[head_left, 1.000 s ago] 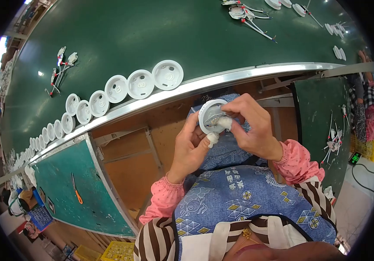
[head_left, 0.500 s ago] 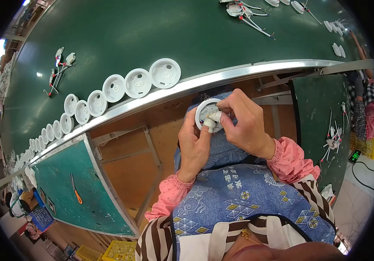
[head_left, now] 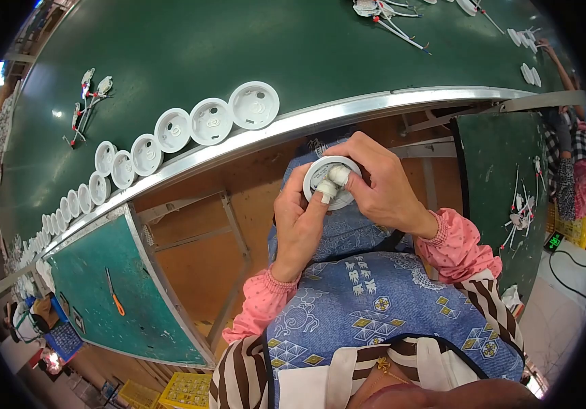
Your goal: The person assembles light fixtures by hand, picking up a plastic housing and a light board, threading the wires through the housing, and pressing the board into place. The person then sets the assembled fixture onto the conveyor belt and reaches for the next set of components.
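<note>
Above my lap, a round white plastic housing point(head_left: 311, 178) is held between both hands, its hollow side facing me. My left hand point(head_left: 299, 221) grips the left rim, with its taped thumb pressing inside. From the right, my right hand point(head_left: 383, 187) wraps its fingers around the far rim, and its taped thumb also presses into the middle. White tape covers both thumb tips and hides much of the inside. Along the table edge stands a row of similar white housings point(head_left: 211, 121), tilted and leaning one against another.
The green table point(head_left: 190, 54) has a metal edge. Wired white parts point(head_left: 89, 102) lie at its left, more wired parts point(head_left: 392, 20) at the back. Orange-handled scissors point(head_left: 115, 294) rest on a lower green board point(head_left: 95, 273). Another person's arm point(head_left: 557, 65) reaches in at far right.
My right thumb has moved down into the housing beside the left thumb, and my right fingers now wrap the far rim. The view has shifted slightly.
</note>
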A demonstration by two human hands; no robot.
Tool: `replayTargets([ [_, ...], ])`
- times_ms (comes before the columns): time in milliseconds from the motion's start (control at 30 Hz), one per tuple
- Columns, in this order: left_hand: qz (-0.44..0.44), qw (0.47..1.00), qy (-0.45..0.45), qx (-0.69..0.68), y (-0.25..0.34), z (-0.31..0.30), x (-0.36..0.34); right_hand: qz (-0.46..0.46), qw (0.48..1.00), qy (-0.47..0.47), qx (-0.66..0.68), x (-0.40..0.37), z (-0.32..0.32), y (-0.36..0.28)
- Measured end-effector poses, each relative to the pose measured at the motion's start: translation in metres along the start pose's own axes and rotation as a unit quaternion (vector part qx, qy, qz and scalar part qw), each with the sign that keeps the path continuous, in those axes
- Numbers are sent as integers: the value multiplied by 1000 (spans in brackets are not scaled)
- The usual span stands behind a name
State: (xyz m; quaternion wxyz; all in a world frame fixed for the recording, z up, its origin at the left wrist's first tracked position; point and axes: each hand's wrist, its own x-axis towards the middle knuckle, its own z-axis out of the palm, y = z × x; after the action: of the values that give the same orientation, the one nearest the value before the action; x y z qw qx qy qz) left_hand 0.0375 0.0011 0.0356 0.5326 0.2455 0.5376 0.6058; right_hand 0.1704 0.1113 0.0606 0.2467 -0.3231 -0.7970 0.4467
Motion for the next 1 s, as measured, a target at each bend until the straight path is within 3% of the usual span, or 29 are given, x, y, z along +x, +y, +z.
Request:
replayTargets([
  [67, 37, 999, 8, -16, 0, 2, 0, 30, 999, -6, 10, 0, -1, -3],
  [167, 106, 984, 38, 138, -5, 0, -1, 51, 998, -9, 18, -1, 0, -7],
  [467, 107, 982, 73, 136, -5, 6, 4, 17, 999, 46, -2, -7, 13, -9],
  [600, 98, 983, 41, 147, -14, 1, 22, 33, 997, 70, -8, -10, 16, 7],
  [700, 129, 969, -2, 211, -3, -2, 23, 91, 987, 77, 109, -12, 15, 9],
  [767, 206, 938, 38, 277, 2, 2, 20, 95, 976, 108, 165, -11, 16, 8],
  [933, 137, 966, 50, 214, -1, 5, 3, 103, 951, 121, 265, -16, 25, 2],
  [1000, 148, 970, 45, 187, -6, 3, 0, 60, 978, 89, 177, -15, 20, 1],
])
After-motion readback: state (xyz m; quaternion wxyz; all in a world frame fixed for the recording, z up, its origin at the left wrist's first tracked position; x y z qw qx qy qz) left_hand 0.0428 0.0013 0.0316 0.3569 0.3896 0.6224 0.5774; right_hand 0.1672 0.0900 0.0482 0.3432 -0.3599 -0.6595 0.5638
